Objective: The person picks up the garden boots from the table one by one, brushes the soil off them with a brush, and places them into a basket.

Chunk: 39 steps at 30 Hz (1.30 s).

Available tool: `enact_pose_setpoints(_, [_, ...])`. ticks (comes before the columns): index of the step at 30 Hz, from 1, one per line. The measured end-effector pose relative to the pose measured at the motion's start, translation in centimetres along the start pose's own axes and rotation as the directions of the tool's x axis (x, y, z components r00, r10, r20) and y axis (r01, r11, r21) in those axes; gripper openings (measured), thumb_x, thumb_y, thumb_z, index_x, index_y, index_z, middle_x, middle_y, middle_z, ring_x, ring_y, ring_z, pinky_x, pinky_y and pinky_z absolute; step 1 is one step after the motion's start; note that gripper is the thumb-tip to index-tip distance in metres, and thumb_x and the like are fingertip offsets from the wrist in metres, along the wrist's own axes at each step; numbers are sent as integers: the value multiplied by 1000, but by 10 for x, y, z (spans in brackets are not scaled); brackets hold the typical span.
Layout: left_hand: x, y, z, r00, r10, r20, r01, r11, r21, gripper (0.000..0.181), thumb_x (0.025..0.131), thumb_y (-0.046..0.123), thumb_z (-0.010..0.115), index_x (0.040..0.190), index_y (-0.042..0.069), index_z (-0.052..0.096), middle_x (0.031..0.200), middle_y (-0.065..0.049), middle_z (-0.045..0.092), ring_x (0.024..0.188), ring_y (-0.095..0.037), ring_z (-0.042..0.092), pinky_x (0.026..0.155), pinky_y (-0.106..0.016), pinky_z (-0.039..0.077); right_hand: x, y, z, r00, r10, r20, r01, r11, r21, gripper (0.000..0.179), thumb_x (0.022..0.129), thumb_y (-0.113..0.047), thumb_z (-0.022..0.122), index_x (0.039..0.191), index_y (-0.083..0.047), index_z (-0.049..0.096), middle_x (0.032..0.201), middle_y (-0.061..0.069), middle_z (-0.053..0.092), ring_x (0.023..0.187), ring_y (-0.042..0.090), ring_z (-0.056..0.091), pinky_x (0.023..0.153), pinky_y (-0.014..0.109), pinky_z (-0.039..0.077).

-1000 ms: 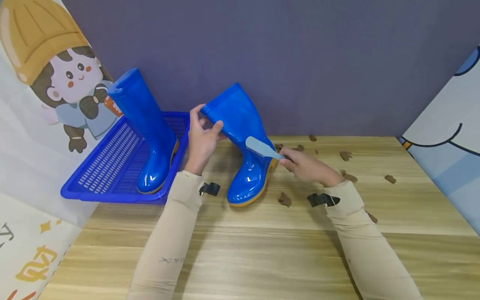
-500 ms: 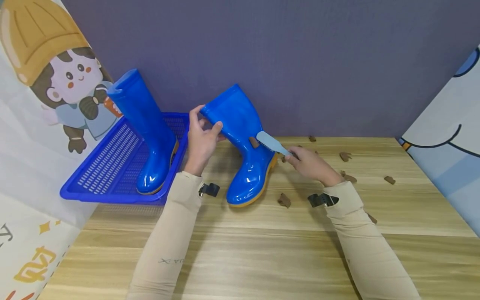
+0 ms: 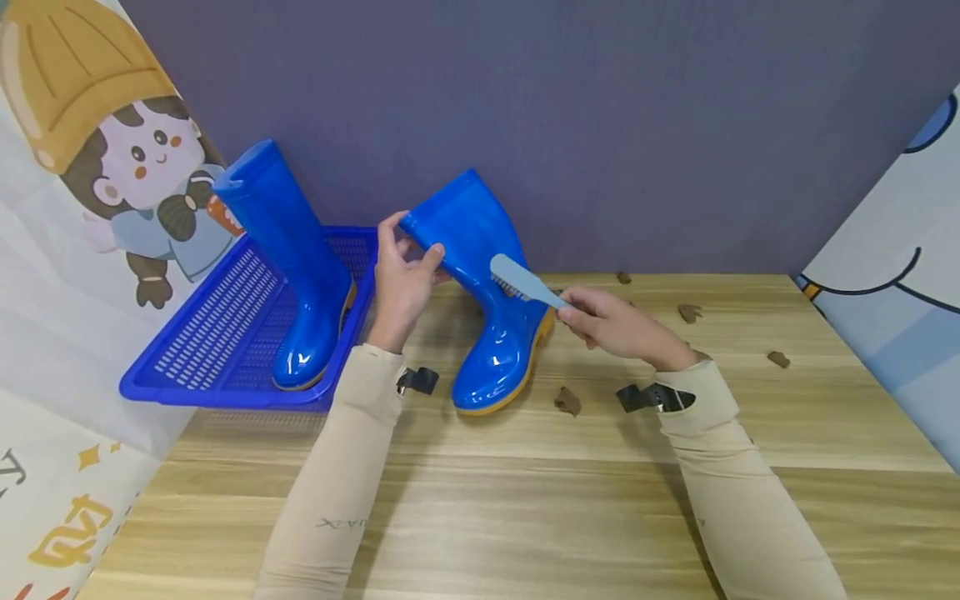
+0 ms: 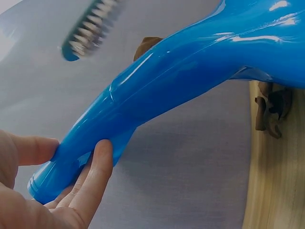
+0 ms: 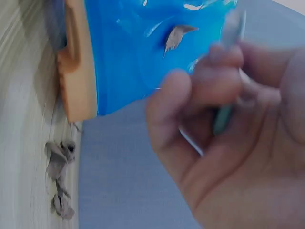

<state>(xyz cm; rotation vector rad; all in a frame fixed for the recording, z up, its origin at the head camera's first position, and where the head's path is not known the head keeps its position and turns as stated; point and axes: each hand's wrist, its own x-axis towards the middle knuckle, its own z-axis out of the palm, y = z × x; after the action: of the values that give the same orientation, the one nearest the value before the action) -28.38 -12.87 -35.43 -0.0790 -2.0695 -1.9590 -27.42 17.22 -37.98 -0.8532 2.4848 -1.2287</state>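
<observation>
A glossy blue rain boot (image 3: 495, 354) with a yellow-orange sole stands tilted on the wooden table. At its top, my left hand (image 3: 405, 287) pinches the shaft's rim between thumb and fingers, as the left wrist view also shows. My right hand (image 3: 618, 323) grips the handle of a pale blue brush (image 3: 522, 280) above the boot's ankle. In the left wrist view a gap separates the brush's white bristles (image 4: 88, 36) from the boot. One brown scrap (image 5: 176, 38) clings to the boot's side in the right wrist view; another brown piece (image 4: 147, 46) shows behind the shaft.
A matching blue boot (image 3: 303, 283) stands in a blue plastic basket (image 3: 168, 390) on the left. Several brown scraps (image 3: 567, 402) lie on the table (image 3: 480, 517) around and right of the held boot. A grey wall panel (image 3: 637, 142) rises behind.
The brush first went right, uncovering a brown patch at the boot's ankle, then came back left over the boot. My left hand and the boot stay nearly still.
</observation>
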Motion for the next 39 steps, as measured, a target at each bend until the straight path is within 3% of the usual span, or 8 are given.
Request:
enact_pose_setpoints(2, [0, 0, 0, 1000, 1, 1, -1, 1000, 1, 58, 104, 14, 58, 153, 27, 29, 150, -14, 53, 113, -31, 69, 91, -52, 61, 2, -1, 2, 997, -10, 73, 9, 1000, 17, 20, 111, -21, 43, 105, -5, 54, 74, 7, 46, 58, 16, 43, 53, 28, 42])
enact_pose_setpoints(5, [0, 0, 0, 1000, 3, 3, -3, 1000, 0, 58, 104, 14, 58, 153, 28, 29, 150, -13, 54, 113, -32, 69, 90, -52, 62, 3, 4, 5, 995, 12, 102, -11, 1000, -7, 18, 111, -20, 43, 104, -6, 53, 72, 5, 45, 55, 13, 41, 51, 27, 39])
enact_pose_setpoints(10, [1, -1, 1, 1000, 4, 5, -4, 1000, 3, 57, 104, 14, 58, 152, 29, 30, 151, -14, 53, 116, -32, 68, 89, -51, 62, 4, 13, 6, 994, 96, 51, -94, 994, -47, 18, 112, -18, 40, 104, -6, 50, 68, 2, 41, 50, 13, 34, 48, 29, 36])
enact_pose_setpoints(16, [2, -1, 0, 1000, 6, 3, -6, 1000, -2, 59, 104, 12, 58, 154, 26, 28, 150, -15, 52, 115, -33, 68, 90, -54, 61, 5, 18, 5, 990, 144, 8, -143, 986, -81, 19, 112, -20, 42, 103, -5, 51, 67, 1, 40, 48, 12, 32, 47, 30, 35])
enact_pose_setpoints(23, [1, -1, -2, 1000, 7, -7, -7, 1000, 10, 58, 104, 13, 59, 152, 29, 30, 147, -13, 55, 111, -31, 70, 86, -46, 64, 5, 20, 3, 976, 201, -88, -214, 960, -180, 20, 111, -22, 45, 106, -6, 57, 68, 2, 41, 51, 16, 31, 49, 30, 34])
enact_pose_setpoints(28, [1, -1, -2, 1000, -2, -2, 2, 1000, 10, 58, 104, 13, 59, 151, 29, 30, 148, -13, 55, 111, -31, 70, 89, -51, 62, 2, 16, -2, 978, 183, -99, -197, 966, -165, 24, 112, -24, 43, 107, -5, 57, 68, 2, 41, 50, 14, 31, 48, 31, 34])
enact_pose_setpoints(33, [2, -1, -1, 1000, 4, -3, -4, 1000, -2, 58, 104, 12, 59, 151, 29, 31, 148, -14, 55, 110, -32, 70, 88, -51, 62, -1, 8, -6, 983, 141, -113, -145, 989, -28, 26, 112, -25, 40, 107, -3, 52, 72, 5, 43, 54, 15, 38, 50, 31, 39])
enact_pose_setpoints(39, [2, -2, -1, 1000, 8, -2, -8, 1000, 0, 58, 104, 12, 59, 152, 27, 30, 150, -14, 54, 112, -32, 70, 89, -52, 62, 1, 1, 0, 999, 32, 26, -33, 998, 53, 20, 111, -20, 43, 105, -4, 53, 74, 8, 47, 59, 26, 46, 54, 30, 43])
